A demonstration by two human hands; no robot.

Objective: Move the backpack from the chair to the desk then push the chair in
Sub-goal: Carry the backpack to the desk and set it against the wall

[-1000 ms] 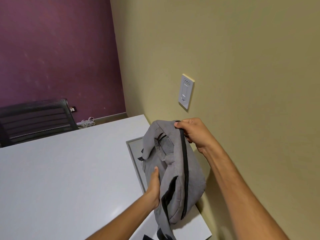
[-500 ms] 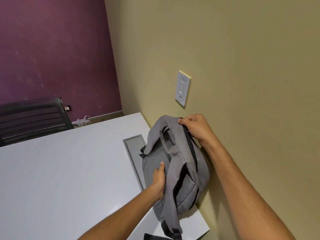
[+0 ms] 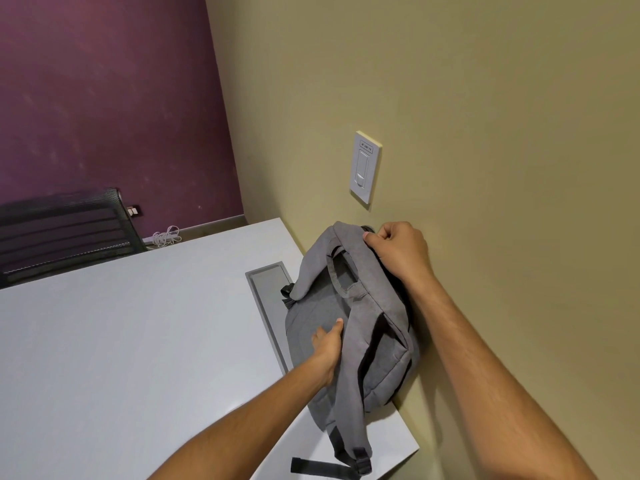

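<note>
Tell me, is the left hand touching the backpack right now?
Touching. The head view shows the left hand pressed against the gray backpack, its fingers tucked behind a shoulder strap.

The backpack (image 3: pixel 322 313) is grey fabric with black strap ends and buckles. It stands on the white table (image 3: pixel 138 341), at about three o'clock on the tabletop, its back panel and two shoulder straps facing the camera and its far side against the tan wall. One padded strap hangs down the front to a black buckle near the table's near edge, with a black webbing tail lying flat at six o'clock. The black mesh-backed chair (image 3: pixel 62 230) stands past the table's far edge, at ten o'clock.
</note>
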